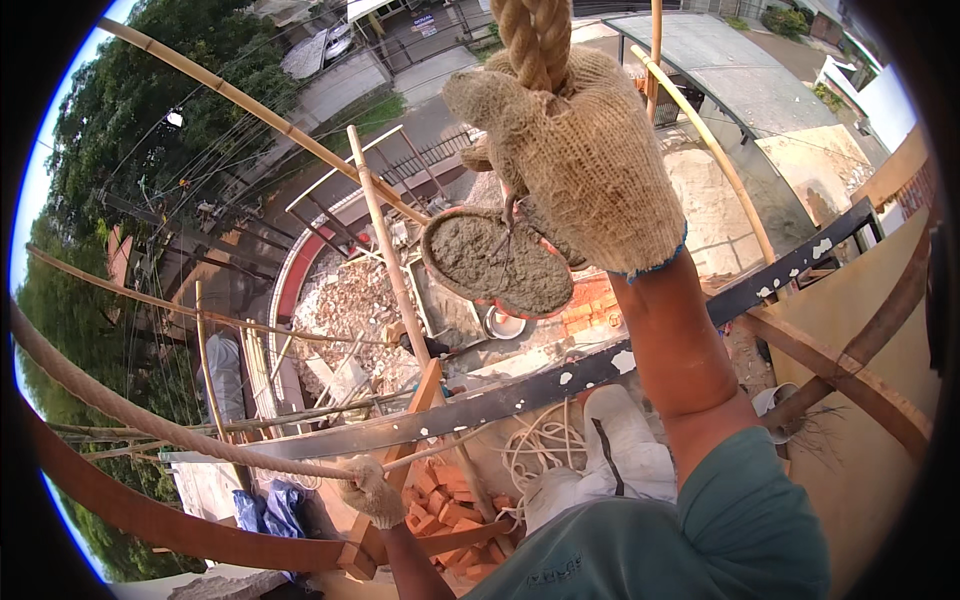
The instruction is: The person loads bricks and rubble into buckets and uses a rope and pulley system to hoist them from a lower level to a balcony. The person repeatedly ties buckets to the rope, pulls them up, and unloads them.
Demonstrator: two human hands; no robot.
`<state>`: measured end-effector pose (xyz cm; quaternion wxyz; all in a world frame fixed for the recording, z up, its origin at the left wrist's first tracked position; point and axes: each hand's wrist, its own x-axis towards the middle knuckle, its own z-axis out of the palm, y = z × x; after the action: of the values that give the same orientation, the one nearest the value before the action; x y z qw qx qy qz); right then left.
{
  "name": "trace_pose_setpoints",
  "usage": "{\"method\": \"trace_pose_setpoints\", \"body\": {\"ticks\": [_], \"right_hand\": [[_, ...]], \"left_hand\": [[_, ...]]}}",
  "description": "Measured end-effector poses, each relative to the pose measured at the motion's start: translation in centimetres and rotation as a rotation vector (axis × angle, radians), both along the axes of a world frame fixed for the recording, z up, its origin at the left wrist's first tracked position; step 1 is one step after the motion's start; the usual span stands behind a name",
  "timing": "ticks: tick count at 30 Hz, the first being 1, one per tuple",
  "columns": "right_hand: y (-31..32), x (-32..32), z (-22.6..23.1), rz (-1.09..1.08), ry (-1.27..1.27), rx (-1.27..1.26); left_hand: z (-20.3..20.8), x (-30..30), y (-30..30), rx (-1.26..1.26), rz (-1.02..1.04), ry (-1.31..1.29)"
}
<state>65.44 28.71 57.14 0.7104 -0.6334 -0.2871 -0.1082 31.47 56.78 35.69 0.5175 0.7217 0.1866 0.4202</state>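
Note:
My right hand [590,150], in a knitted work glove, is closed around a thick twisted rope [535,45] at the top of the view. Just below that hand, buckets filled with wet grey mortar [490,262] hang on a hook; they have orange rims, and the glove partly hides them. Lower down on the left, my gloved left hand [370,492] grips a stretch of rope [160,425] that runs off to the upper left. The fingers of both hands are partly hidden.
A dark paint-chipped beam [500,402] crosses in front of me. Bamboo poles [380,230] and wooden braces [840,375] stand around. Orange bricks [455,510] and a coiled pale rope [545,440] lie near my legs. Rubble [355,300] covers ground far below.

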Motion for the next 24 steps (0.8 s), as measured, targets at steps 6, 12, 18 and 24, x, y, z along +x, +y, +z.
{"method": "trace_pose_setpoints", "body": {"ticks": [6,12,18,24], "right_hand": [[-7.3,-8.2,15.4,-0.318,-0.495,-0.282],[-14.0,-23.9,24.5,0.305,-0.042,0.347],[-18.6,-32.6,10.8,0.1,0.268,0.307],[-26.2,-49.8,-6.0,-0.617,0.88,0.15]], "left_hand": [[-7.0,-7.6,4.2,-0.001,0.059,0.38],[-3.5,0.1,-5.3,0.004,-0.204,0.22],[-6.4,-4.9,-4.7,0.068,-0.197,0.353],[-13.7,-10.7,-15.8,-0.276,-0.395,0.538]]}}
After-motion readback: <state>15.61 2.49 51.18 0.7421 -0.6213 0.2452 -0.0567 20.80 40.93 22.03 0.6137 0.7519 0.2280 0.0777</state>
